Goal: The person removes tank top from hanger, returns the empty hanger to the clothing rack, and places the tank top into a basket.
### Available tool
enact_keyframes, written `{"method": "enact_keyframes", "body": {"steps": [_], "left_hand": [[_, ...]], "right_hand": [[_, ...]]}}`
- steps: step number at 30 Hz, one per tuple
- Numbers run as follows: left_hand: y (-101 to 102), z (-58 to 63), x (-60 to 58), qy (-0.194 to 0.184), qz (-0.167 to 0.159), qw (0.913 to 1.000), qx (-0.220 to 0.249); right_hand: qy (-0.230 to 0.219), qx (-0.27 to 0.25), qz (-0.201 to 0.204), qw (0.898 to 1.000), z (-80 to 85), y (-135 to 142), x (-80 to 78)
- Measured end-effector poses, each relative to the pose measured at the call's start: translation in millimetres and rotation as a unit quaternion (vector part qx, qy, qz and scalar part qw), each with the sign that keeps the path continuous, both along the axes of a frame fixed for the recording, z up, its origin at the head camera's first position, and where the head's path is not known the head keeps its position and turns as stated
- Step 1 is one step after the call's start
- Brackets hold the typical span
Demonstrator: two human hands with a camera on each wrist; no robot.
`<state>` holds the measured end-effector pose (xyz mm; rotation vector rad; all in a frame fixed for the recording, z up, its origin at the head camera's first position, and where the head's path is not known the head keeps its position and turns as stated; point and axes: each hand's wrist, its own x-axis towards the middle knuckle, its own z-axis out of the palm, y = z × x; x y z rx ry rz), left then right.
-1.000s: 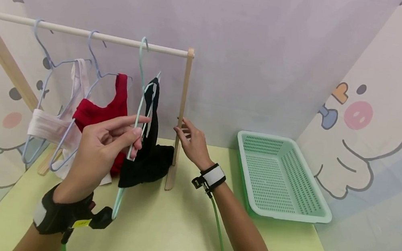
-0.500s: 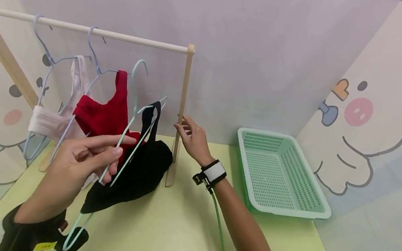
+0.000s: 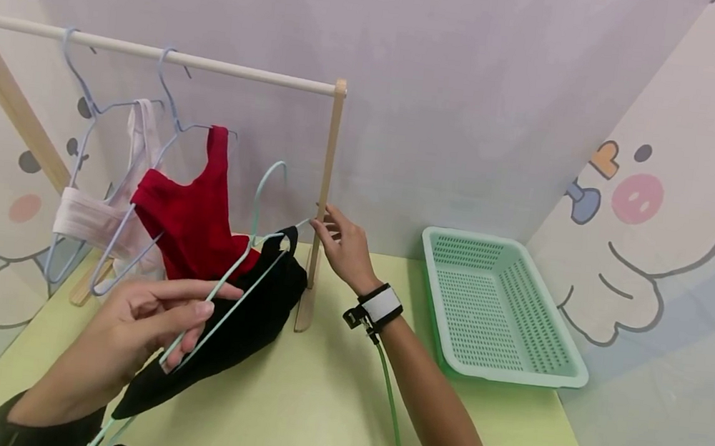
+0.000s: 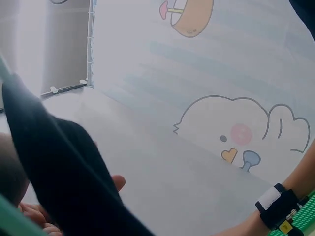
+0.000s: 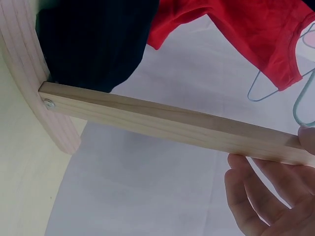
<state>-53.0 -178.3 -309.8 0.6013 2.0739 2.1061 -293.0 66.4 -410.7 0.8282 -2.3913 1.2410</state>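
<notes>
My left hand (image 3: pixel 147 321) pinches the lower wire of a mint-green hanger (image 3: pixel 257 202) between thumb and fingers. A black strappy top (image 3: pixel 258 314) hangs on that hanger, tilted down toward me and below the rod; in the left wrist view the black top (image 4: pixel 69 172) covers part of the hand. My right hand (image 3: pixel 348 254) grips the right wooden post (image 3: pixel 331 149) of the clothes rack. In the right wrist view, the thumb lies on one side of the post (image 5: pixel 177 125) and the fingers (image 5: pixel 241 196) on the other.
A red top (image 3: pixel 193 211) and a white top (image 3: pixel 93 219) hang on blue hangers from the white rod (image 3: pixel 249 74). At the right of the yellow table (image 3: pixel 314 405) stands a mint-green basket (image 3: pixel 498 375). A pale curtain backs the table.
The mint-green hanger's hook has come off the rod. My left hand has brought the hanger and black top down and toward me. The right hand has stayed on the post.
</notes>
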Motion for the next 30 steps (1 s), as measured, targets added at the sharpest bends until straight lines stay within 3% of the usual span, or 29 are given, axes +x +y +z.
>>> {"method": "enact_keyframes", "body": {"steps": [10, 19, 30], "left_hand": [[-4, -12.8, 10.5, -0.035, -0.011, 0.9992, -0.011], [10, -22.9, 13.1, -0.04, -0.075, 0.9958, 0.035], [29, -27.7, 23.1, -0.056, -0.141, 0.9862, 0.066]], "right_hand": [[-0.02, 0.004, 0.015, 1.0, 2.4, 5, -3.6], [-0.027, -0.027, 0.043, 0.998, 1.8, 11, -10.6], [-0.056, -0.038, 0.059, 0.996, 2.0, 9, -7.1]]}}
